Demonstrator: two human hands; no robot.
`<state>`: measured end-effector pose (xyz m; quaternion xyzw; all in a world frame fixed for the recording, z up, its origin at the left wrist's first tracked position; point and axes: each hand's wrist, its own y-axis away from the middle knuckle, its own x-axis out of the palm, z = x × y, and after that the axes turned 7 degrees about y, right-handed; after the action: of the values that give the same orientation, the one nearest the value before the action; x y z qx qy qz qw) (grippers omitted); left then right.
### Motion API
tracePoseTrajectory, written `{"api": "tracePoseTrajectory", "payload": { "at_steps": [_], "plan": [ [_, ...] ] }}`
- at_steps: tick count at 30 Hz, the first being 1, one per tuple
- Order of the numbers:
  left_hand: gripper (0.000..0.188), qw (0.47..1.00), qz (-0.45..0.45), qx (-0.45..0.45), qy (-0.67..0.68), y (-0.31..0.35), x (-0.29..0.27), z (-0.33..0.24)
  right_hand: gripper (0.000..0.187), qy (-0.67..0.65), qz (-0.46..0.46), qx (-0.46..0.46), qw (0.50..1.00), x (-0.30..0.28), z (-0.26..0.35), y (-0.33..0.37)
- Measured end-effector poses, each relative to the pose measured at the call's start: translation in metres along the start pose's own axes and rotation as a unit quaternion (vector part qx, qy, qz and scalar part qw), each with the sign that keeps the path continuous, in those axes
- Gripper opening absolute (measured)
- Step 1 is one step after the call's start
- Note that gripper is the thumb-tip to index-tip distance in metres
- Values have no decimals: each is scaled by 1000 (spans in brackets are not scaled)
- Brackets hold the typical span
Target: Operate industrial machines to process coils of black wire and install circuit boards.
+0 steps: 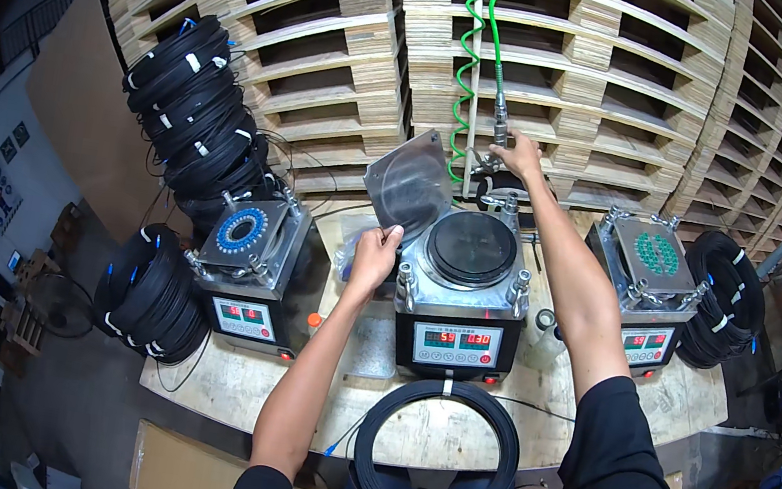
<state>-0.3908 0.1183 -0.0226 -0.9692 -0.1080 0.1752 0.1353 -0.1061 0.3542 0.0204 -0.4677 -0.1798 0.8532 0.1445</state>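
Note:
My left hand [375,254] pinches the lower edge of a thin, grey, see-through sheet [410,182], which stands raised left of the middle machine. A round mark shows on the sheet. Farther up, my right hand [522,156] is wrapped round a metal air blow gun [501,124] that hangs from a green coiled hose [499,13]. Between my arms is the middle polishing machine [406,333], its round dark pad [472,248] bare on top and its red display lit. Clamp posts [521,286] stand at its corners.
Flanking machines carry a plate with a blue connector ring [243,229] and one with green connectors [656,254]. Black cable coils [163,296] are stacked left; another coil [447,386] leans at the table's front. An orange-capped bottle [315,320] stands nearby. Wooden pallets [337,64] rise behind.

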Motion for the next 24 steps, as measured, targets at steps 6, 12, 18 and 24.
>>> {"api": "tracePoseTrajectory", "payload": {
  "at_steps": [6,12,18,24],
  "plan": [
    [41,995,4,-40,91,-9,6,18,36,-208,-34,-98,973,-28,25,24],
    [32,942,-72,-96,313,-11,25,8,18,-319,-76,-101,939,-86,68,83],
    [53,952,-210,-39,221,3,42,-32,30,-442,53,-69,893,-144,98,176],
    [58,964,-233,-8,125,6,42,-37,23,-452,46,-26,891,-132,127,229]
  ]
}}
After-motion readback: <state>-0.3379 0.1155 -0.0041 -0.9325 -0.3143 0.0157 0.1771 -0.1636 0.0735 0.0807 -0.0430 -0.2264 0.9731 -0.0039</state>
